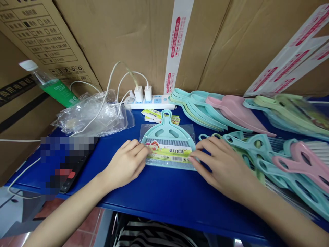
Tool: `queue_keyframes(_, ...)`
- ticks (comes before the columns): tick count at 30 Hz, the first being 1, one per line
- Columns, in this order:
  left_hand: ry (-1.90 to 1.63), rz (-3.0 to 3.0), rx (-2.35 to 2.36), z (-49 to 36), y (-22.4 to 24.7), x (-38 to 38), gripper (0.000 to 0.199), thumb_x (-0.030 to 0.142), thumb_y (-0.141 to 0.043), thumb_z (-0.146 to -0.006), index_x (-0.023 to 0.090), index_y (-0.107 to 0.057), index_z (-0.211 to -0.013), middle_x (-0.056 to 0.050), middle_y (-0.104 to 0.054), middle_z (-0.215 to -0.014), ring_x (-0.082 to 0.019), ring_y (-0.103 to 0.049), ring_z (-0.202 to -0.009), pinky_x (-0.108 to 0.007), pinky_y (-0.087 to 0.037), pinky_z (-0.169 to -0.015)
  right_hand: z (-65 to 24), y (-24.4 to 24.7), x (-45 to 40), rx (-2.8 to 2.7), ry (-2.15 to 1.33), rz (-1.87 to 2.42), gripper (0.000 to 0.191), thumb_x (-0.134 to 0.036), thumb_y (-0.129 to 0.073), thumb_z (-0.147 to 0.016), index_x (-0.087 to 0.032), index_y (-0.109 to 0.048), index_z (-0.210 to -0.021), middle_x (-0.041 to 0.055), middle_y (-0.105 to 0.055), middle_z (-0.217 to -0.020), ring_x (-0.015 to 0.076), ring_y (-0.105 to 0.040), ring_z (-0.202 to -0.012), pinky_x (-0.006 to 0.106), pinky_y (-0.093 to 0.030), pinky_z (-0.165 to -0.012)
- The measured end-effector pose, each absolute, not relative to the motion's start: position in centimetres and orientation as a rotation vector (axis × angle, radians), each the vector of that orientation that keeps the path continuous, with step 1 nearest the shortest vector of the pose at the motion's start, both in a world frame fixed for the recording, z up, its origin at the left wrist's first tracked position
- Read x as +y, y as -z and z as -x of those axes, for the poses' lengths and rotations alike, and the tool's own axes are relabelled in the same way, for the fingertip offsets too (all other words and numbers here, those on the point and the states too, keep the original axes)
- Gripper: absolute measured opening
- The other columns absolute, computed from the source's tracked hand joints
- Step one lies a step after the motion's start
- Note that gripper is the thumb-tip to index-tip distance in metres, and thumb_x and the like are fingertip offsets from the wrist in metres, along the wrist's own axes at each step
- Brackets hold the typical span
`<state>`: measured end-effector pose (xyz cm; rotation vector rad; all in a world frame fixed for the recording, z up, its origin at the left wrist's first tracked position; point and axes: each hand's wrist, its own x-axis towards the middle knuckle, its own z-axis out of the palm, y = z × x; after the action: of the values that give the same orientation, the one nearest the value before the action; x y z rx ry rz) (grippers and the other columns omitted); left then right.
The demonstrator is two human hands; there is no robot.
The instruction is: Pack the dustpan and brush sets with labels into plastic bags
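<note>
A light-blue dustpan (183, 132) and a small brush with grey bristles (169, 142) lie flat together in a clear plastic bag (142, 129). Across the bristles runs a yellow-green printed label card (164, 151) with red mushrooms. My left hand (128, 160) is closed at the bag's left edge, its fingers curled over the card's end. On the opposite side, my right hand (218, 164) has bent fingers, and their tips come together at the right end of the card and bag. More label cards (151, 115) lie behind the dustpan handle.
Stacked dustpans (195, 106) sit at the back right, with loose brushes (264, 147) in front. At left are crumpled plastic bags (97, 113), a green-labelled bottle (59, 90) and a dark, blurred device (77, 168). A power strip (156, 101) stands against the cardboard (123, 41).
</note>
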<state>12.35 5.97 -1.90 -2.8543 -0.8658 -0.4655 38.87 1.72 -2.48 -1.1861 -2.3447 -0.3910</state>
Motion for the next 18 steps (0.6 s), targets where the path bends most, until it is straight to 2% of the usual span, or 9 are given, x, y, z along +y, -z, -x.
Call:
queue_keyframes(5,0.463,2.876,-0.632,-12.8,2.0,5.4,0.021,0.01,-0.042,-0.093,0.016,-0.06,-0.103,-0.007,-0.07,-0.11,-0.02,-0.057,-0.091,-0.033,-0.044,-0.078,-37.6,2.6,1.1,-2.356,0.395,1.033,0.035,-0.022,-0.04,-0.099,-0.019,-0.065,-0.075,0.0075,-0.072,-0.09,0.0224,-0.058,-0.09,0.036,-0.043,-0.078)
queue_keyframes(9,0.415,2.913,-0.561,-13.1,2.2,5.2,0.024,0.011,-0.042,-0.093,0.016,-0.059,-0.11,-0.007,-0.064,-0.128,-0.021,-0.056,-0.108,-0.033,-0.044,-0.087,-37.0,3.5,0.9,-2.449,0.348,0.964,0.036,-0.025,-0.039,-0.1,-0.019,-0.066,-0.077,0.0059,-0.074,-0.105,0.0229,-0.059,-0.103,0.036,-0.043,-0.084)
queue_keyframes(13,0.387,2.943,-0.552,-13.4,2.3,5.5,0.024,0.015,-0.041,-0.095,0.016,-0.058,-0.113,-0.005,-0.064,-0.13,-0.021,-0.053,-0.116,-0.034,-0.042,-0.092,-36.9,4.3,1.2,-2.502,0.309,0.972,0.035,-0.03,-0.039,-0.099,-0.019,-0.067,-0.082,0.0069,-0.072,-0.114,0.0241,-0.059,-0.106,0.038,-0.046,-0.085)
queue_keyframes(18,0.348,2.922,-0.552,-13.9,2.5,5.5,0.023,0.017,-0.04,-0.096,0.015,-0.059,-0.109,-0.004,-0.067,-0.126,-0.021,-0.053,-0.114,-0.033,-0.04,-0.093,-36.9,4.7,1.3,-2.537,0.257,1.0,0.034,-0.034,-0.041,-0.098,-0.018,-0.067,-0.083,0.0072,-0.071,-0.118,0.0254,-0.059,-0.108,0.039,-0.047,-0.087)
